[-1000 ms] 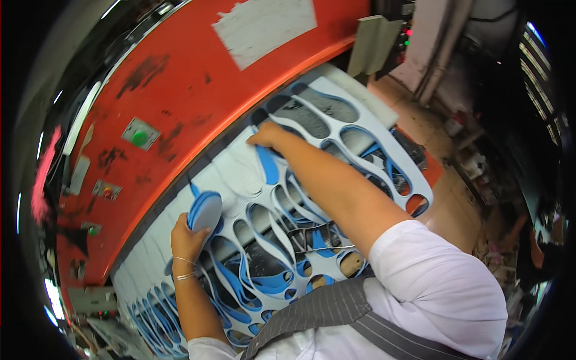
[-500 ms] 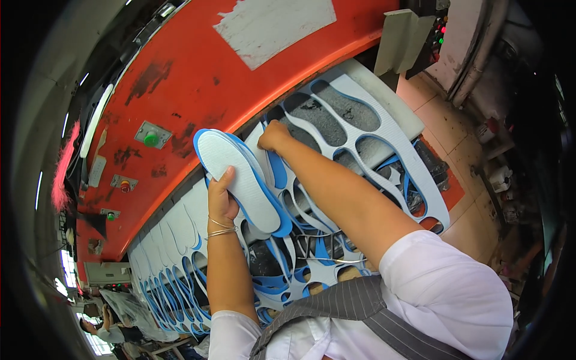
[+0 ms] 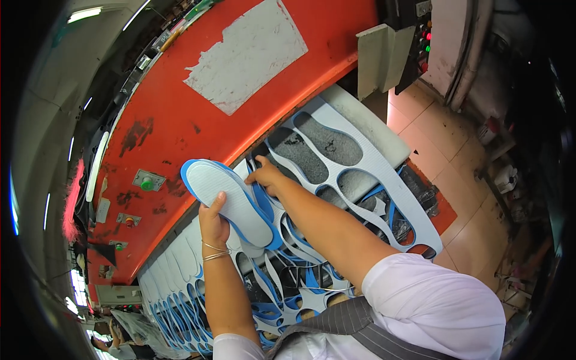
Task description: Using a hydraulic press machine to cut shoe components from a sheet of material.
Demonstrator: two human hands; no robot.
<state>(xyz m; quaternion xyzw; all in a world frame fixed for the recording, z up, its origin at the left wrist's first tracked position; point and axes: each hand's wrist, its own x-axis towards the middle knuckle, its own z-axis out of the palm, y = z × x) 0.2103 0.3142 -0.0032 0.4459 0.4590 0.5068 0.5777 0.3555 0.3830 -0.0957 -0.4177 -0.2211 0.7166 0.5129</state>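
Observation:
A stack of white and blue shoe insoles (image 3: 231, 198) is gripped in my left hand (image 3: 213, 225), the thumb lying across the white top one. To the right of the stack, my right hand (image 3: 267, 178) reaches over the cut sheet, thumb and forefinger apart beside a blue-edged strip. Its other fingers are partly hidden. The white sheet (image 3: 393, 210) with blue beneath has several insole-shaped holes, with dark grey surface showing through some. More cut insole shapes (image 3: 183, 249) lie in a row at the left.
A large orange-red machine beam (image 3: 171, 114) runs along the far side, with a green button (image 3: 147, 184) on its face. A bent metal plate (image 3: 384, 60) stands at its right end by lit buttons. Tiled floor (image 3: 441, 132) lies to the right. Another person is at the lower left.
The view has shifted, so the machine sits lower and further left. My right hand's fingers have spread from a closed curl. My left hand still holds the insole stack.

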